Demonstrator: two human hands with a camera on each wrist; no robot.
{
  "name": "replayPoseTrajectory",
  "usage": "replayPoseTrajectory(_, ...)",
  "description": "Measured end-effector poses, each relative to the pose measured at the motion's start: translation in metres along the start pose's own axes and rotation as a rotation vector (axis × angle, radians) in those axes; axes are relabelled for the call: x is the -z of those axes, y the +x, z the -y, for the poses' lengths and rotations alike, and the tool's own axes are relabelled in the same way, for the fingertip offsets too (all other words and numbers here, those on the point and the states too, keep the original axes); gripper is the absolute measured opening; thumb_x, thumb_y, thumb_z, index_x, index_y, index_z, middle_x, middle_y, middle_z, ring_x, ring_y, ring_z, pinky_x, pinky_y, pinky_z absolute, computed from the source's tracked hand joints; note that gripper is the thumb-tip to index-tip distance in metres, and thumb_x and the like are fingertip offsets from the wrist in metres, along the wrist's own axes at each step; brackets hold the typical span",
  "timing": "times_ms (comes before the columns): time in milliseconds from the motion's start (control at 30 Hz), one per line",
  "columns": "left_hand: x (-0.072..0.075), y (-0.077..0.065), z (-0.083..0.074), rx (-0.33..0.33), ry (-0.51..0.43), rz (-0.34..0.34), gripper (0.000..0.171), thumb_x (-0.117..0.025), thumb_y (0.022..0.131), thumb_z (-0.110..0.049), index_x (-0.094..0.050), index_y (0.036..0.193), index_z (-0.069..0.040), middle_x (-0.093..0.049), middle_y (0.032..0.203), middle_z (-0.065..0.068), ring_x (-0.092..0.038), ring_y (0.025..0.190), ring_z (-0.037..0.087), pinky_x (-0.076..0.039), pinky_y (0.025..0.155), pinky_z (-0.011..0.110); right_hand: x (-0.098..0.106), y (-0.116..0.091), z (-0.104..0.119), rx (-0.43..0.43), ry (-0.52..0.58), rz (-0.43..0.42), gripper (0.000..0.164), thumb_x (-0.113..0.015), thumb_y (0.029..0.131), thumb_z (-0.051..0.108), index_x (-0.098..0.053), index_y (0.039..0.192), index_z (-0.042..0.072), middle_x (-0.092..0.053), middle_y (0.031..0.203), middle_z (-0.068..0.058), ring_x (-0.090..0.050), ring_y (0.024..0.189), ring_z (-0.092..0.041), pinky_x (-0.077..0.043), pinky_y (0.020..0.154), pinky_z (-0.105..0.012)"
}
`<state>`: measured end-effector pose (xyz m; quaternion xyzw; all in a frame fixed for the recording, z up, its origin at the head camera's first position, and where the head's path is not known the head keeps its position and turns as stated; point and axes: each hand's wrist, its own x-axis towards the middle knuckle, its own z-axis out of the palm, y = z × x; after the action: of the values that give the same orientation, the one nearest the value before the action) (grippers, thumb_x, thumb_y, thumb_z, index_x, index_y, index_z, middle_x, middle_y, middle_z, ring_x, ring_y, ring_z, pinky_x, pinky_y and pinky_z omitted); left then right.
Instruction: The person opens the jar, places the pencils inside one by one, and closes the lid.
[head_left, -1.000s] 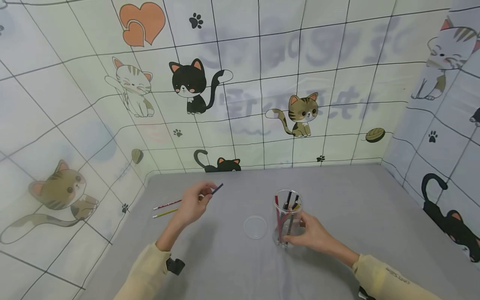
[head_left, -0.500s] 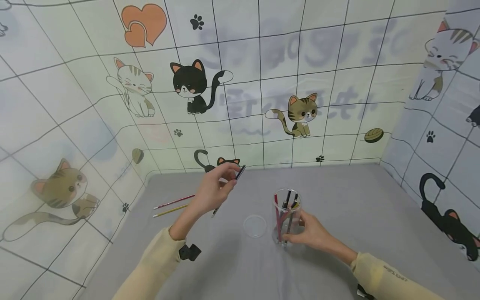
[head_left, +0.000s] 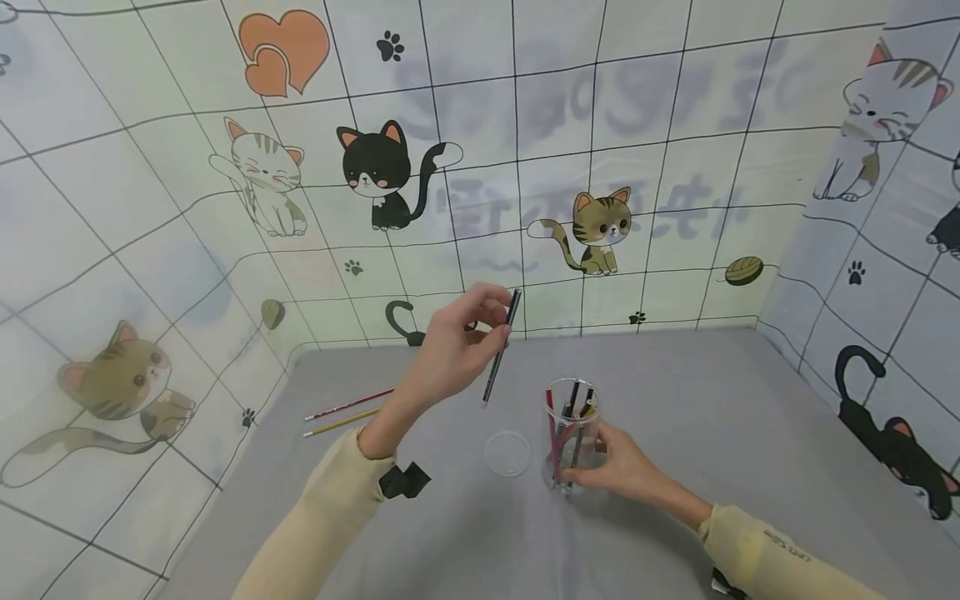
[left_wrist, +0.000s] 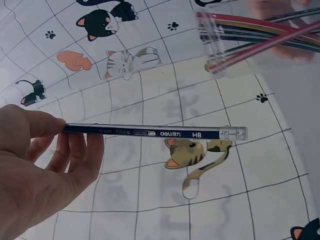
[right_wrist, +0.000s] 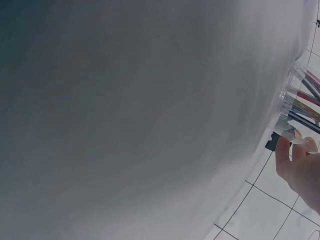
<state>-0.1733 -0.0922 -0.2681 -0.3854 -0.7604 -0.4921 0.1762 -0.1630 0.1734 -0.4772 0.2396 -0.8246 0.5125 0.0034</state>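
Note:
My left hand pinches a dark pencil near its upper end, raised over the back of the table. In the left wrist view, the pencil shows HB lettering and a clear-capped end pointing away from the fingers. Low on its right side, my right hand grips a clear cup standing upright with several red, dark and yellow pencils inside. The right wrist view catches the fingers of that hand and the cup only at its right edge.
A red pencil and a yellow pencil lie at the left of the grey-covered table, partly behind the left forearm. Just left of the cup lies a clear round disc. Cat-printed cloth walls enclose the back and sides.
The left hand has risen and moved right with the dark pencil, which has turned from slanted to steeper, its capped end down. The right hand and cup have stayed in place.

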Motion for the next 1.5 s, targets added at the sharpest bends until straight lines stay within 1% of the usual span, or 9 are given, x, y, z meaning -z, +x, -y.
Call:
replayPoseTrajectory(100,-0.003,0.007,-0.007,-0.02,-0.021,-0.002,0.029,-0.061,0.091,0.009,-0.057,0.118,-0.002,-0.06,0.089,0.011,-0.065,0.086,0.02,-0.055,0.067,0.031,0.0,0.0,0.0,-0.009,-0.002,0.001,0.059,-0.088,0.076,0.022,-0.059,0.125,0.01,-0.063,0.128,-0.011,-0.059,0.113,-0.036,-0.046,0.095,-0.057)
replayPoseTrajectory(233,-0.007,0.014,-0.014,-0.025,-0.06,-0.001,0.029,-0.061,0.091,0.01,-0.056,0.118,-0.001,-0.059,0.089,0.013,-0.064,0.086,0.021,-0.057,0.071,0.032,0.0,0.0,0.0,-0.024,-0.001,0.002,0.061,-0.088,0.076,0.021,-0.058,0.127,0.009,-0.062,0.129,-0.012,-0.058,0.115,-0.039,-0.046,0.095,-0.059)
replayPoseTrajectory(433,-0.013,0.023,-0.019,-0.029,-0.105,-0.01,0.028,-0.061,0.091,0.01,-0.055,0.116,-0.001,-0.058,0.091,0.013,-0.062,0.087,0.021,-0.057,0.072,0.033,-0.001,0.001,-0.001,-0.004,-0.003,0.002,0.06,-0.088,0.075,0.021,-0.058,0.125,0.009,-0.062,0.128,-0.012,-0.059,0.115,-0.038,-0.046,0.096,-0.059)
replayPoseTrajectory(567,-0.016,0.027,-0.023,-0.022,-0.126,-0.016,0.028,-0.061,0.092,0.01,-0.054,0.116,-0.001,-0.056,0.092,0.013,-0.062,0.088,0.021,-0.057,0.073,0.036,-0.001,0.001,-0.002,-0.005,-0.008,-0.002,0.06,-0.088,0.076,0.021,-0.058,0.126,0.009,-0.062,0.128,-0.011,-0.059,0.115,-0.036,-0.046,0.096,-0.057)
replayPoseTrajectory(733,-0.019,0.029,-0.024,0.006,-0.144,-0.035,0.029,-0.061,0.092,0.01,-0.053,0.117,-0.002,-0.055,0.093,0.012,-0.062,0.089,0.022,-0.056,0.073,0.039,-0.001,0.0,-0.003,-0.006,-0.012,0.001,0.061,-0.088,0.076,0.022,-0.058,0.127,0.009,-0.061,0.13,-0.012,-0.058,0.115,-0.036,-0.046,0.096,-0.057)
replayPoseTrajectory(933,-0.023,0.031,-0.02,0.034,-0.209,-0.051,0.03,-0.06,0.093,0.01,-0.051,0.12,-0.001,-0.053,0.096,0.013,-0.065,0.093,0.026,-0.055,0.073,0.031,-0.001,0.0,-0.003,-0.005,-0.004,0.001,0.062,-0.088,0.076,0.022,-0.058,0.128,0.008,-0.061,0.13,-0.013,-0.058,0.116,-0.036,-0.046,0.096,-0.058)
replayPoseTrajectory(1200,-0.035,0.032,-0.01,0.078,-0.389,-0.079,0.029,-0.057,0.092,0.015,-0.049,0.116,0.001,-0.052,0.094,0.015,-0.067,0.089,0.03,-0.058,0.078,0.041,0.0,0.001,-0.002,-0.013,-0.012,0.0,0.063,-0.088,0.076,0.023,-0.057,0.129,0.008,-0.06,0.132,-0.013,-0.057,0.116,-0.035,-0.046,0.096,-0.059)
replayPoseTrajectory(1333,-0.043,0.027,-0.003,0.121,-0.442,-0.073,0.029,-0.056,0.093,0.015,-0.048,0.118,0.001,-0.052,0.095,0.017,-0.067,0.09,0.034,-0.058,0.079,0.042,0.0,0.0,-0.002,-0.006,0.003,0.003,0.06,-0.088,0.077,0.023,-0.059,0.127,0.009,-0.061,0.129,-0.01,-0.057,0.117,-0.035,-0.045,0.096,-0.059)
replayPoseTrajectory(1500,-0.051,0.019,0.009,0.207,-0.491,-0.068,0.028,-0.056,0.094,0.012,-0.047,0.118,-0.002,-0.053,0.093,0.012,-0.067,0.092,0.037,-0.058,0.08,0.044,0.001,0.001,-0.003,0.002,0.012,0.002,0.055,-0.088,0.076,0.022,-0.06,0.123,0.01,-0.064,0.125,-0.008,-0.058,0.116,-0.035,-0.045,0.096,-0.059)
